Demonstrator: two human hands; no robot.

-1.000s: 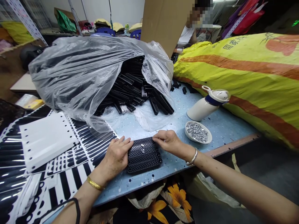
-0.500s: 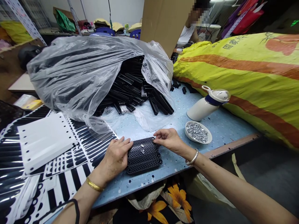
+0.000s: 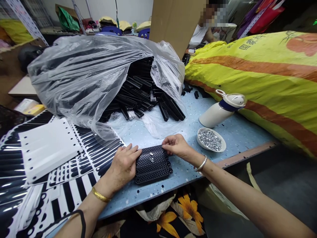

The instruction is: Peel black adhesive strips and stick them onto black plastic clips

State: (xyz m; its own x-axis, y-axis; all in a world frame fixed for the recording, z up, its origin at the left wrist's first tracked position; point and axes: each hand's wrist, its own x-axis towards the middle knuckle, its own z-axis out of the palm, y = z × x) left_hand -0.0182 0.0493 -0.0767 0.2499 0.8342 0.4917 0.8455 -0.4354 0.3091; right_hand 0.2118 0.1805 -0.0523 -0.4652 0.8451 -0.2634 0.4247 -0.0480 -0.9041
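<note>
- Black lattice strips [image 3: 153, 170] lie side by side in a block at the near middle of the blue speckled table [image 3: 184, 170], close to its near edge
- Left hand [image 3: 123, 163] rests along the left ends of the strips, fingers loosely stretched and touching the far left corner; how firmly it grips, I cannot tell
- Right hand [image 3: 175, 144] is at the far right corner of the block, thumb and forefinger brought together in a pinch, other fingers curled; whether something small is between the tips is hidden
- Tiny silver rings [image 3: 151, 157] sit on the strips, between the two hands
- Printed sheets [image 3: 99, 150] with black shapes spread over the left side, a white stack [image 3: 48, 150] on top of them
- White bowl [image 3: 210, 149] full of small silvery bits [image 3: 210, 138] stands to the right, near the right hand
- White bottle [image 3: 216, 114] with a blue collar leans just beyond the bowl
- Clear plastic bag [image 3: 81, 76] lies across the far left and middle, its opening showing many black pieces [image 3: 135, 96]
- Yellow sack [image 3: 260, 79] with orange bands lies at the far right
- Cardboard sheet [image 3: 170, 24] stands behind the bag, a person [image 3: 197, 35] partly visible to its right
</note>
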